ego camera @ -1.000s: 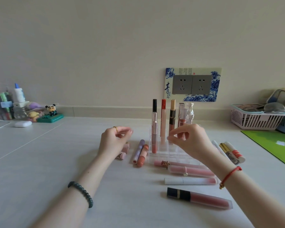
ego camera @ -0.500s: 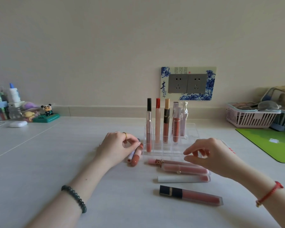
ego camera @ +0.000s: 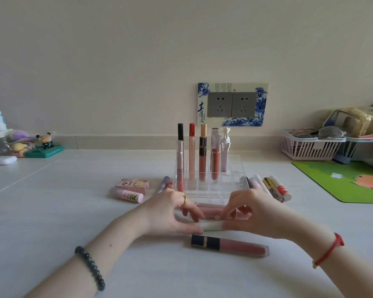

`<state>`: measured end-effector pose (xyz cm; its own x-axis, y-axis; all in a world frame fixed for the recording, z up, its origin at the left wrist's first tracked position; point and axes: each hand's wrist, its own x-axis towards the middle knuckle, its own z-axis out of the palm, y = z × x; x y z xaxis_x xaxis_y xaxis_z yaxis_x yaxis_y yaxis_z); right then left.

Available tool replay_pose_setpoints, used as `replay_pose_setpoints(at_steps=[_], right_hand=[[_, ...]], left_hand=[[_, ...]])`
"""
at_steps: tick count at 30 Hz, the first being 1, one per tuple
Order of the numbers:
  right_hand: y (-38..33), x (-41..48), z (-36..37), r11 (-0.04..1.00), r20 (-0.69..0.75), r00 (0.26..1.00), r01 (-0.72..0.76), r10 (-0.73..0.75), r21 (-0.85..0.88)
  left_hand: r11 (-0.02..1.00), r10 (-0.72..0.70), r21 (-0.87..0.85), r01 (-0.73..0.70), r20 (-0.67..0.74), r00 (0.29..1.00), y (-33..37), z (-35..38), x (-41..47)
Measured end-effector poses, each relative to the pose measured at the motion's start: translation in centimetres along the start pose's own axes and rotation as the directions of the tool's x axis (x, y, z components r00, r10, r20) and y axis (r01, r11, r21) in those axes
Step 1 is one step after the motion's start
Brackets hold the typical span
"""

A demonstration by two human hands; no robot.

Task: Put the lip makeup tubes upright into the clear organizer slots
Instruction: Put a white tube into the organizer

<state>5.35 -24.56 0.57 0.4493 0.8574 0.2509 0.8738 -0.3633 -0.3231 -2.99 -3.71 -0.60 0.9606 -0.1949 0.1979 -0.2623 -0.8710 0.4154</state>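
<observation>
A clear organizer (ego camera: 209, 191) stands mid-table with several lip tubes (ego camera: 202, 155) upright in its back slots. Just in front of it lie pink tubes (ego camera: 211, 210) and a white tube (ego camera: 211, 225). My left hand (ego camera: 170, 216) and right hand (ego camera: 254, 214) meet over these. Both thumbs sit under the white tube's ends, and the fingers curl over it onto the pink tubes. A dark-capped pink tube (ego camera: 228, 247) lies nearest me, untouched. More tubes lie to the right (ego camera: 274, 188) and left (ego camera: 130, 190) of the organizer.
A pink basket (ego camera: 306, 147) and a green mat (ego camera: 349, 181) are at the right. Small figurines (ego camera: 43, 145), bottles and a white case (ego camera: 3, 160) sit at the far left. A wall socket (ego camera: 233, 104) is behind the organizer.
My right hand came down from the organizer to the lying tubes. My left hand left the tubes beside the organizer and joined it at the white tube.
</observation>
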Motion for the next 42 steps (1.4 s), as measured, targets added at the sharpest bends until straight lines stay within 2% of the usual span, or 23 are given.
replay_pose_setpoints(at_steps=[3,9,12,14,18,22,25,27,31,34,37,42], right_hand=[[0.2,0.2,0.5,0.999,0.029,0.999,-0.013,0.014,-0.033],[0.2,0.2,0.8,0.998,0.027,0.999,-0.017,0.019,-0.063],[-0.1,0.1,0.7,0.998,0.004,1.000,0.000,0.000,-0.059],[-0.1,0.2,0.6,0.999,-0.049,0.999,0.001,-0.004,-0.046],[0.0,0.3,0.3,1.000,-0.163,0.987,-0.005,0.000,-0.031],[-0.3,0.4,0.0,1.000,-0.277,0.961,0.009,0.000,0.029],[-0.7,0.9,-0.4,0.975,-0.372,0.926,0.017,0.067,0.219],[-0.5,1.7,-0.5,0.944,-0.413,0.903,0.024,0.120,0.329],[-0.4,3.6,-0.6,0.902,-0.474,0.863,0.056,0.172,0.428],[-0.8,5.2,-0.8,0.884,-0.494,0.844,0.054,0.208,0.464],[-1.0,6.9,-0.6,0.881,-0.506,0.823,0.015,0.258,0.473],[-1.3,8.9,0.3,0.898,-0.537,0.790,-0.039,0.297,0.439]], left_hand=[[0.997,-0.010,0.075,0.007,0.036,0.999,-0.3,0.1,0.0],[0.999,0.006,0.043,-0.006,0.003,1.000,-0.4,0.3,0.1],[0.999,0.028,-0.043,-0.030,-0.058,0.998,-0.4,0.3,0.1],[0.988,0.016,-0.149,-0.040,-0.155,0.988,-0.3,0.2,0.1],[0.948,-0.058,-0.314,-0.052,-0.331,0.942,-0.3,0.0,0.1],[0.846,-0.087,-0.511,-0.156,-0.420,0.903,0.3,-0.1,0.4],[0.790,-0.149,-0.586,-0.183,-0.473,0.868,0.5,-0.6,0.4],[0.779,-0.234,-0.611,-0.141,-0.492,0.839,-0.2,-0.8,0.5],[0.759,-0.359,-0.643,-0.107,-0.550,0.754,-1.5,-1.1,0.6],[0.821,-0.386,-0.568,-0.049,-0.618,0.685,-2.2,-1.4,0.5],[0.824,-0.427,-0.566,0.007,-0.612,0.665,-2.7,-1.8,0.4],[0.791,-0.474,-0.612,0.008,-0.604,0.641,-3.5,-2.1,0.3]])
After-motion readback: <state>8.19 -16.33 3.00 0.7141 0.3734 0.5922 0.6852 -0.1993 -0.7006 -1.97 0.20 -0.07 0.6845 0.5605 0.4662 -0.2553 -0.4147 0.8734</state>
